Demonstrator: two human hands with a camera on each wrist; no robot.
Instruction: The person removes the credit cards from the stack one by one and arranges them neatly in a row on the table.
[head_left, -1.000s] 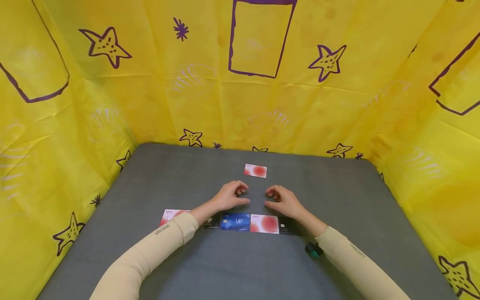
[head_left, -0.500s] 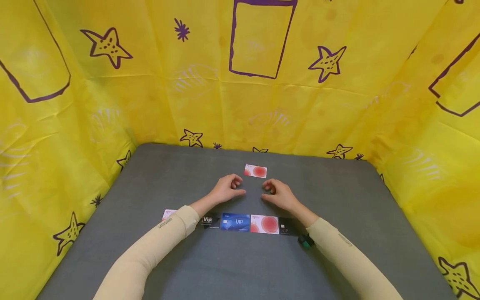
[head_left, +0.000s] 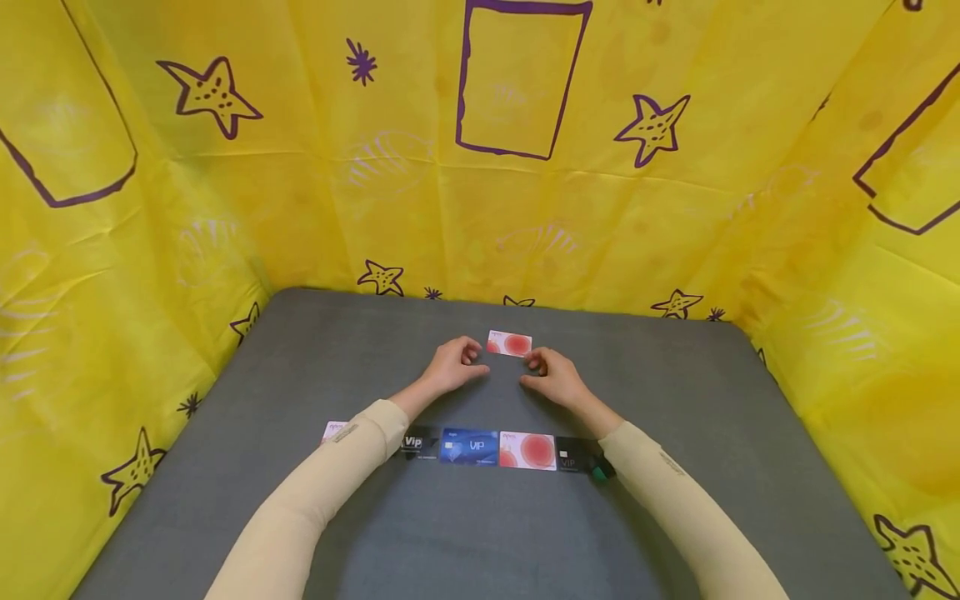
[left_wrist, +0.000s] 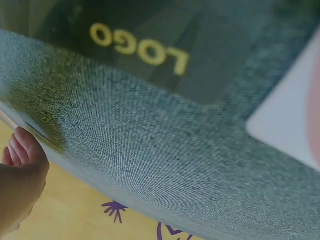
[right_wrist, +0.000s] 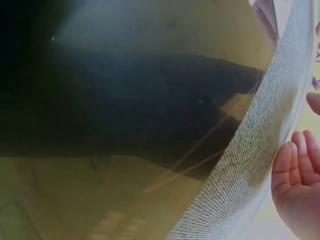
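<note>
A white card with red circles (head_left: 510,343) lies alone near the back of the grey table. My left hand (head_left: 452,365) hovers at its left, fingers loosely bent and holding nothing. On the other side my right hand (head_left: 558,379) is bent the same way, its fingertips by the card's lower right corner; whether they touch it I cannot tell. Closer to me runs a row: a black Vip card (head_left: 420,444), a blue VIP card (head_left: 469,447), another white-and-red card (head_left: 527,451) and a second black card (head_left: 573,455), partly under the right wrist.
One more white-and-red card (head_left: 334,429) shows at the row's left end, mostly covered by the left sleeve (head_left: 352,450). Yellow cloth (head_left: 510,208) with purple drawings walls in the grey table (head_left: 480,533) at the back and sides.
Both hands have moved forward, away from me, from just beyond the row to beside the lone card. The cards have not moved.
</note>
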